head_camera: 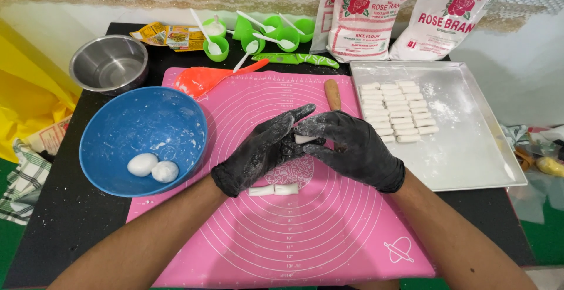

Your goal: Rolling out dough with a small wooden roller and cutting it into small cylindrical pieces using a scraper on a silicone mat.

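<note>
Both hands wear black gloves dusted with flour and meet over the pink mat (pixel 329 231). The left hand (pixel 261 149) and right hand (pixel 352 149) pinch a small white dough piece (pixel 304 139) together, fingers (pixel 294 117) closed on its ends. Just below the fingers, two more cut dough pieces (pixel 274 189) lie on the mat. To the right of the fingers a metal tray (pixel 470 149) holds rows of dough sticks (pixel 399 111). To their left, a blue bowl (pixel 141 120) holds two dough balls (pixel 153 168).
</note>
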